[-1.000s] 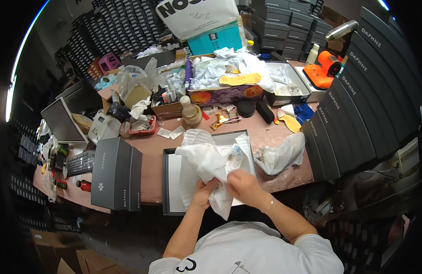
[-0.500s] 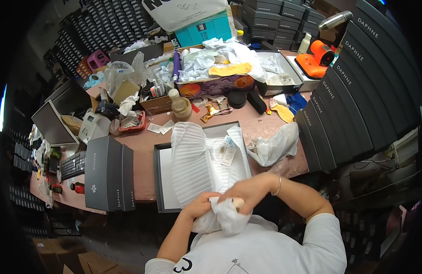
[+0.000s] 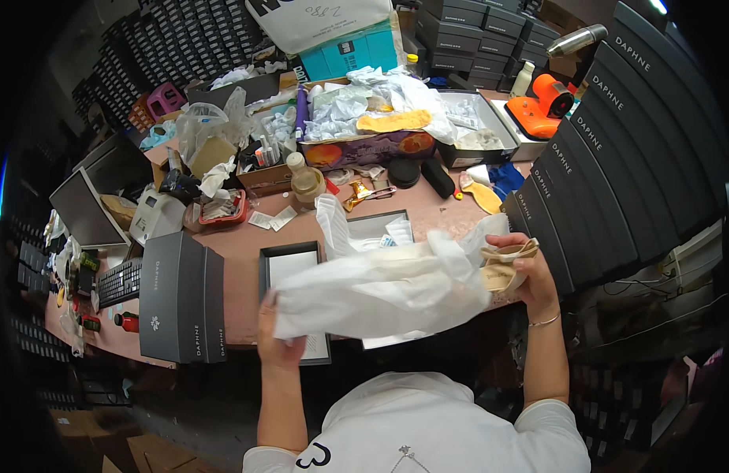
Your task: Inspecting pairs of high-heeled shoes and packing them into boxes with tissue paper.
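Spanning the space between both hands, a thin, white, translucent wrapping (image 3: 380, 293) hangs above an open, dark-grey cardboard tray (image 3: 265, 272) on the pinkish table (image 3: 244, 292), partly hiding it. At the wrapping's nine o'clock, the left hand (image 3: 281, 335) grips its end. At three o'clock, the right hand (image 3: 536, 282) is closed round a beige, strappy item (image 3: 500, 276) against the wrapping's other end. Farther out at nine o'clock stands a dark-grey, rectangular box (image 3: 171, 296); a squat, translucent bottle (image 3: 307, 185) with a pale cap sits at eleven o'clock.
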A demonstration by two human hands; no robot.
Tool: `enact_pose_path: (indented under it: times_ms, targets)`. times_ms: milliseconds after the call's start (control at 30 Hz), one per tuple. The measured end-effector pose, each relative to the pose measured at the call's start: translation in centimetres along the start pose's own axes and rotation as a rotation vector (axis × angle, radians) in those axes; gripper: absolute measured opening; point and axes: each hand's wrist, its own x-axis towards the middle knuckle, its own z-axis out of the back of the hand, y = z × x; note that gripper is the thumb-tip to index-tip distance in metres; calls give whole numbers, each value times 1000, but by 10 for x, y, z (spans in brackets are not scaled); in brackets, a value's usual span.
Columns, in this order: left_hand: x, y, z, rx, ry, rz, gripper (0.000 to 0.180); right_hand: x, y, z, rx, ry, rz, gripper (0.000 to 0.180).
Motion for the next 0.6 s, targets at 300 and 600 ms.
enact_pose_path:
  times_ms: [300,600]
  targets:
    - [60,23,-47,1862,549,-941,15,-1,-59,-26,-290,-250,190,20]
    - [44,-22,40,1505,173,-412,70,-39,-99,-104,-276,-135,199,28]
